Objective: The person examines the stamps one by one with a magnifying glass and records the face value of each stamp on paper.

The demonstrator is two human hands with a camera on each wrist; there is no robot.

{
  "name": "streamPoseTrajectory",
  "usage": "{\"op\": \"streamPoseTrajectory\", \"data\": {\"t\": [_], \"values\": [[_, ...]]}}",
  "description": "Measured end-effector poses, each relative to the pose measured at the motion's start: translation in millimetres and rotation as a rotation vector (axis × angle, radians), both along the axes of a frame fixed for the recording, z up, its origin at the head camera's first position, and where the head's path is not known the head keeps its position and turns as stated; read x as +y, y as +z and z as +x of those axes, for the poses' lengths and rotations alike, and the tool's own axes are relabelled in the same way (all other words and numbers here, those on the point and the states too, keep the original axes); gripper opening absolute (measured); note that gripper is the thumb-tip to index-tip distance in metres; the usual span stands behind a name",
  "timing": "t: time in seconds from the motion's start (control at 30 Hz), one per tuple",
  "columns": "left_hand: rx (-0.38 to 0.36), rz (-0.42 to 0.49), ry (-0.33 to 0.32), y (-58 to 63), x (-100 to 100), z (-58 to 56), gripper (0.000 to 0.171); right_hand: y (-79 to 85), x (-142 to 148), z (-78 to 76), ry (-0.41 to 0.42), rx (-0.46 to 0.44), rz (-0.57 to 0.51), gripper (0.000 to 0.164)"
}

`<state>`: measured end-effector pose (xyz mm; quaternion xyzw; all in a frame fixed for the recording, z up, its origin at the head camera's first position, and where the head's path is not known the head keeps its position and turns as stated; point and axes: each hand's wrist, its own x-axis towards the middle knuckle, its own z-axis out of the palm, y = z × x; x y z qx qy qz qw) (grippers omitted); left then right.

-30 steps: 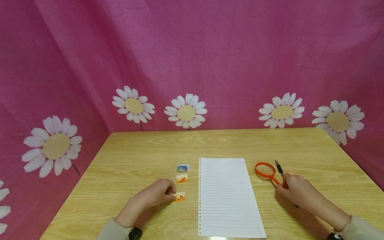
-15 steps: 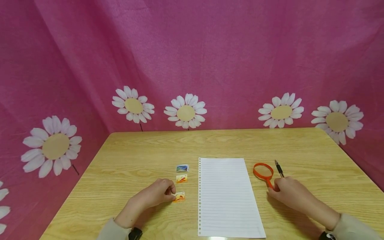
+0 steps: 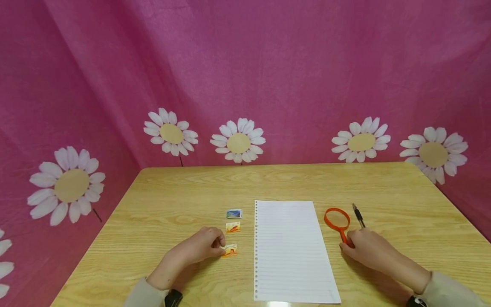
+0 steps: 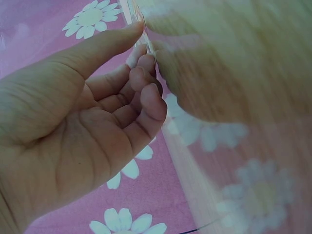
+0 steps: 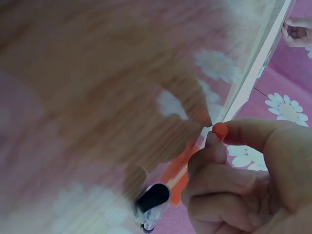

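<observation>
In the head view my left hand (image 3: pixel 197 247) pinches the left edge of a small orange-and-yellow stamp (image 3: pixel 231 250) lying on the table. Thumb and fingertips meet at the table surface in the left wrist view. Above it in a column lie a yellow-and-red stamp (image 3: pixel 233 227) and a blue-green one. My right hand (image 3: pixel 370 249) holds an orange magnifying glass (image 3: pixel 342 234) by its handle end, the lens pointing away from me. In the right wrist view, the rounded handle tip (image 5: pixel 220 130) shows between thumb and index finger. A black pen (image 3: pixel 358 213) lies just beyond this hand, its rear part hidden.
A sheet of lined, hole-punched paper (image 3: pixel 291 251) lies between the two hands, right of the stamps. The wooden table (image 3: pixel 184 187) ends at a pink curtain (image 3: pixel 291 76) printed with white daisies.
My right hand has moved left, away from over the pen, with the magnifying glass handle. The glass has swung so its handle points more toward me. The left hand stays at the stamp.
</observation>
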<state>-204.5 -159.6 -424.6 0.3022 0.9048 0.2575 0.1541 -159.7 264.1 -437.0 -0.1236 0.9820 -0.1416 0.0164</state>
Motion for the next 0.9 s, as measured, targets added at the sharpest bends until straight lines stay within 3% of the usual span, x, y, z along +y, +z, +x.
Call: {"op": "streamPoseTrajectory", "data": {"t": [0.37,0.63,0.9], "values": [[0.011,0.014,-0.028,2.6,-1.1,0.5,0.011,-1.8,1.9,1.4,0.010,0.034,-0.021,0.035],[0.053,0.042,-0.081,2.6,-2.1,0.9,0.012,4.2,5.6,2.4,-0.021,0.125,-0.071,0.029],[0.046,0.072,-0.053,5.0,7.0,3.6,0.011,7.4,12.3,0.4,-0.039,0.157,-0.147,0.017]]}}
